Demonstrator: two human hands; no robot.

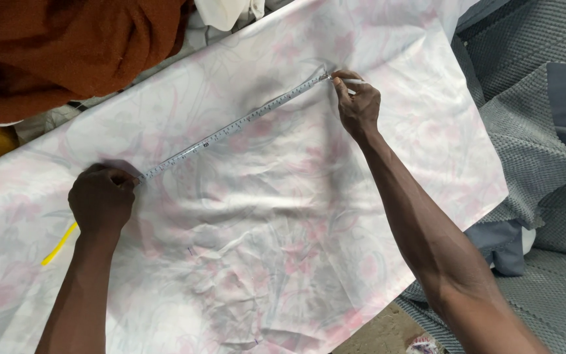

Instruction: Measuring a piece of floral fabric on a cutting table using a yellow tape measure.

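1. Step in hand, as I judge it: measuring across a sheet of cloth [283, 196]. It is white with a faint pink and grey flower print and lies spread flat, somewhat creased, over the bench.
2. Tape [230, 128]: pulled taut in a straight diagonal line on the cloth, between the two hands. It is pale with dark tick marks; a yellow tail [59, 244] trails out below the left hand.
3. Left hand [101, 200]: closed in a loose fist, knuckles up, pinning the near end of the tape to the cloth.
4. Right hand [358, 105]: fingers pinched narrow at the far end of the tape, and holding a thin white stick [352, 81], possibly chalk or a marker; I cannot tell which.
5. Next move, by judgement: it calls for both ends kept pinned and the tape tight, so that the tip of the stick meets the cloth exactly at the tape's end.
6. Small dark marks show on the cloth near the lower middle [190, 250]; too small to read.
7. Packages, labels, signs: none visible.
8. Surroundings: rust-brown fabric [67, 52] heaped at top left; grey textured fabric [538, 124] to the right, just beside the cloth's edge.
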